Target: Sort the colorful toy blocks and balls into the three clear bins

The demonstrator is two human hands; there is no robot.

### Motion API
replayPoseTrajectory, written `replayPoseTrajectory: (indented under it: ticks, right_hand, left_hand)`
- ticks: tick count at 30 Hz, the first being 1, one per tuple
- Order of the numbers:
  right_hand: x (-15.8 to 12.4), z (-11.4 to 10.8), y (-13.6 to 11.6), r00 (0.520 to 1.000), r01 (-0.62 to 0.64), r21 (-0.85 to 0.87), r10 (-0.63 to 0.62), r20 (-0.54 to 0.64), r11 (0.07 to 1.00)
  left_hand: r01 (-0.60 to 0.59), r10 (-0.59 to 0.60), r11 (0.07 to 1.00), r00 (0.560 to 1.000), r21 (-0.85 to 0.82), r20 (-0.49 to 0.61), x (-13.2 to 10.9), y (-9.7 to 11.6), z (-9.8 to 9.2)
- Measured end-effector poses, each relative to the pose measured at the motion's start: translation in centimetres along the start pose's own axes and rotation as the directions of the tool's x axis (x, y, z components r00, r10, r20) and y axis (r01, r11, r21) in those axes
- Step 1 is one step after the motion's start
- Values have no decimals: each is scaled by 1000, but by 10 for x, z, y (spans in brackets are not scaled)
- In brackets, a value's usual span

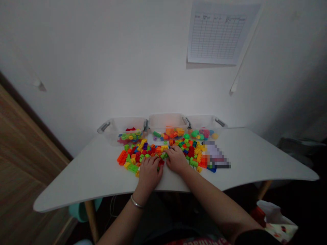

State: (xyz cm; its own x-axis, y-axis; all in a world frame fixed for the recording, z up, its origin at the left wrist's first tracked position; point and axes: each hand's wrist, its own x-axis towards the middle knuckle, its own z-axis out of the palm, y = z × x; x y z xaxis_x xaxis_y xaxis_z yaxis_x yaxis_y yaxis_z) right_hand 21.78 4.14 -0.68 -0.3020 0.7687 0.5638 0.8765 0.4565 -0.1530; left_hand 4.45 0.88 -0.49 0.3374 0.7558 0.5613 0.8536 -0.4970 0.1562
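Many colourful plastic building blocks (133,168) lie in a loose pile on the white table (102,177). At the pile's front edge, my left hand (150,173), with a silver bangle at the wrist, curls its fingers and thumb round a red building block (160,163). My right hand (176,160) reaches in from the right, beside the left one. A green building block (164,155) sits at its bent fingertips, between the thumb and forefinger. The undersides of both hands are hidden.
Three clear plastic bins stand along the wall: a left bin (114,123), a middle bin (167,119) and a right bin (204,120), all with colourful pieces inside. A pixelated flat object (217,156) lies right of the pile. A printed sheet (217,41) hangs above.
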Motion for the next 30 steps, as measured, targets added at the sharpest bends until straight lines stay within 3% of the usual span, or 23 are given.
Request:
replayPoseTrajectory:
  ticks: [9, 12, 15, 20, 25, 30]
  right_hand:
    - [1, 0, 2, 1000, -4, 2, 4, -9, 1000]
    - [3, 0, 6, 990, -75, 99, 86, -112, 992]
    - [11, -4, 16, 948, -141, 254, 205, -246, 957]
    - [43, -32, 42, 876, -181, 320, 300, -376, 930]
    - [85, -59, 61, 888, -266, 215, 326, -325, 940]
    - [110, -61, 65, 881, -445, 51, 447, -155, 894]
  left_hand:
    - [0, 0, 1000, 1000, -2, 2, 0, 0, -1]
    - [6, -6, 1000, 1000, 2, 12, 0, 1, -1]
    - [14, -14, 1000, 1000, -3, 19, 0, 1, -1]
    - [16, -16, 1000, 1000, -5, 14, 0, 1, 0]
    - [13, -13, 1000, 1000, -5, 23, 0, 0, 0]
    - [14, -14, 1000, 1000, -9, 20, 0, 0, 0]
